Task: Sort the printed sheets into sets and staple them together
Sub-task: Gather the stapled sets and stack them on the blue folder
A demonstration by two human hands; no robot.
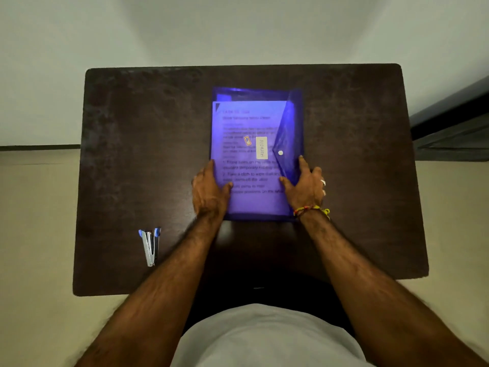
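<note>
A dark brown table stands on a pale floor, close to a plain light wall. A blue see-through folder lies flat on the table, a little nearer the far edge than the near edge and about midway between the left and right edges. Printed sheets show through it, with lines of text on the top page. The folder's pointed flap is on its right side and has a small white snap. A pale label and a small orange sticker sit on the front.

The left hand rests on the folder's left edge, fingers straight and thumb lying on the cover. The right hand rests on the right edge over the flap, fingers spread flat. It wears a ring and a bright thread band at the wrist.

A stapler lies swung open near the table's near left corner, well apart from the folder.
</note>
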